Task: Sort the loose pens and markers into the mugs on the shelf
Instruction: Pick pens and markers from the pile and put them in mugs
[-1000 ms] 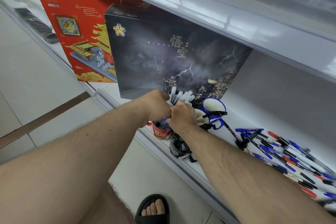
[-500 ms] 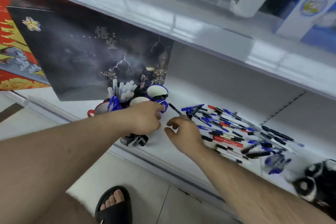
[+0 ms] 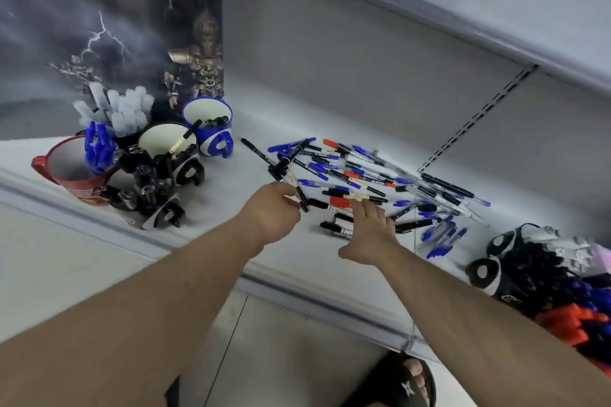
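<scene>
Left hand (image 3: pixel 271 211) pinches a black marker (image 3: pixel 295 187) at the near edge of the loose pile (image 3: pixel 363 175) — presumably gathering by type for one mug. Right hand (image 3: pixel 370 228), fingers straight, rests on pens beside it. Mugs (image 3: pixel 208 129) cluster left, well apart from the pile; the dark box (image 3: pixel 109 20) stands behind them, crowding the approach.

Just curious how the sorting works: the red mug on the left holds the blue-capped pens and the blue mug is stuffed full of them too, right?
Not quite. In the head view the red mug holds blue-capped pens, but the blue mug holds only a few black markers.
</scene>
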Tool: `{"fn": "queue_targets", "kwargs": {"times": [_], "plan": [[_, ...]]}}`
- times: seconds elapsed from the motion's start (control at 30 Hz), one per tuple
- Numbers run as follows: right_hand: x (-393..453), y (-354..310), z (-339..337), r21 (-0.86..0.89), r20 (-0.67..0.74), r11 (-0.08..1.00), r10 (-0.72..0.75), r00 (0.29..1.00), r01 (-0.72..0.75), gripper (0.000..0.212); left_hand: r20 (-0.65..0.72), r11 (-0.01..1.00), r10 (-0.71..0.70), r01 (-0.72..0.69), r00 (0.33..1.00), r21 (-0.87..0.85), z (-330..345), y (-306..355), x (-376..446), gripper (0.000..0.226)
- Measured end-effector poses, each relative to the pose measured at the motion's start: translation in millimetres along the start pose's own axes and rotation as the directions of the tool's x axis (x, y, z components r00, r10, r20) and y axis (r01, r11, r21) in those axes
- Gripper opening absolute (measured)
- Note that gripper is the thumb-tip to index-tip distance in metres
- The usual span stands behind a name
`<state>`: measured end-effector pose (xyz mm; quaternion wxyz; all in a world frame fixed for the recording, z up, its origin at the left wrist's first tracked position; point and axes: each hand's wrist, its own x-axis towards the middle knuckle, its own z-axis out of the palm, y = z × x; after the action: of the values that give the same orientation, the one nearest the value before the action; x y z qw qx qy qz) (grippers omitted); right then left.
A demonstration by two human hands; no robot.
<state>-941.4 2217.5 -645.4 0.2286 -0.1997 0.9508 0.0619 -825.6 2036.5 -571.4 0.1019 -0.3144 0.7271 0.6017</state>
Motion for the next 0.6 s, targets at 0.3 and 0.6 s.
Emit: {"fn": "queue_targets", "kwargs": {"times": [0.3,0.6], "plan": [[66.3,7.5,2.7,-0.305,0.179,0.951,0.004,0.984,0.052,0.144,-0.056,0.994,-0.095,0.092,0.994,-0.059,11.9,-15.1,26.4,0.046],[65.8,2.4,14.8,-0.279,-0.013,0.959,-0.061,0.998,0.055,0.085,-0.024,0.989,-0.144,0.142,0.989,-0.049,16.8,-35.9,33.5,0.047]]}}
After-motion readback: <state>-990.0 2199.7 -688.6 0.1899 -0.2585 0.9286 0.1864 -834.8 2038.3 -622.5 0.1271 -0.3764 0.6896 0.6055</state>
